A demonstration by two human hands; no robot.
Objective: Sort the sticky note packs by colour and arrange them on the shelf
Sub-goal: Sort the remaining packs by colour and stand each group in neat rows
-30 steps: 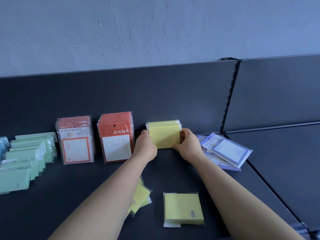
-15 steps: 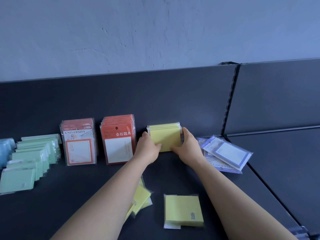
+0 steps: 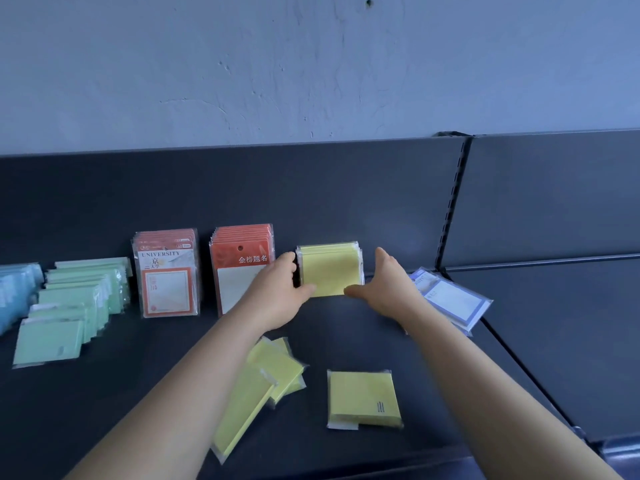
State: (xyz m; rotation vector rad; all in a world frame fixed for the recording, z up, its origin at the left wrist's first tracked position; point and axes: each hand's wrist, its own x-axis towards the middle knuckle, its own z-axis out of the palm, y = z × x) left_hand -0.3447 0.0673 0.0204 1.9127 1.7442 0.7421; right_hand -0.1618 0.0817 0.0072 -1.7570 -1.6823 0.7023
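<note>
1. Currently, the upright yellow stack [image 3: 329, 270] of sticky note packs is standing on the dark shelf [image 3: 138, 393], with its rear leaning against the back panel [image 3: 207, 188].
2. The left hand [image 3: 277, 292] is gripping this stack: its fingers are lying along the left edge, and its thumb is pressing on the lower front corner.
3. The right hand [image 3: 388, 289] is hovering wide, with straight fingers. A dark gap is showing between those fingers and the right edge of the stack. Its thumb tip is sitting at the lower front edge; whether it is touching cannot be told.
4. Just left of the yellow stack, a red stack with Chinese characters [image 3: 239, 244] is standing upright, partly covered by the left hand.
5. Further left, a red stack marked UNIVERSITY [image 3: 166, 275] is standing upright, apart from its neighbour.
6. Beyond it, green packs [image 3: 69, 306] are lying in overlapping rows, and blue packs [image 3: 14, 289] are showing at the left border of the view.
7. Purple-bordered packs [image 3: 450, 299] are lying in a loose pile near the right hand, partly hidden by the right forearm.
8. Loose yellow packs [image 3: 277, 368] are lying overlapped toward the front of the shelf, partly under the left forearm.
9. A single yellow pack [image 3: 363, 398] is lying flat between the two forearms, apart from the loose ones.
10. A pale wall [image 3: 311, 64] is rising above the back panel.
</note>
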